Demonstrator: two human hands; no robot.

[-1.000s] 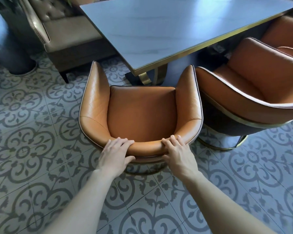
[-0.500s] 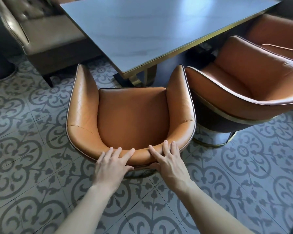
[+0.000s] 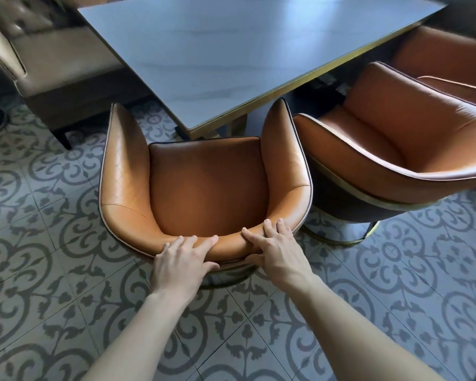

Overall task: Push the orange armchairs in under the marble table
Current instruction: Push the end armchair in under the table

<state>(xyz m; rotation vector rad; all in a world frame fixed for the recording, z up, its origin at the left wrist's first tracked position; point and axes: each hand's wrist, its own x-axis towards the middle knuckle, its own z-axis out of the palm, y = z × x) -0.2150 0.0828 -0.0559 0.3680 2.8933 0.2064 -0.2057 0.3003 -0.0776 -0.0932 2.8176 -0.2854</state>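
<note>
Pressing left hand [image 3: 182, 259] and right hand [image 3: 278, 251], fingers spread, on near orange armchair [image 3: 206, 182] backrest, armrests flanking marble table [image 3: 231, 50] corner; second orange armchair [image 3: 396, 149] right of that corner.

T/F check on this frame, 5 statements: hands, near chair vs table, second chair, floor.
1. The left hand and right hand both rest on the backrest top of the near orange armchair. True.
2. A corner of the marble table lies between that armchair's arm tips in this view. True.
3. The near orange armchair's seat is hidden under the table. False: the whole seat cushion shows, with its front edge just at the table corner.
4. The second orange armchair stands to the left of the near one. False: it stands to its right.
5. The floor is plain wood. False: it is patterned tiles.
</note>
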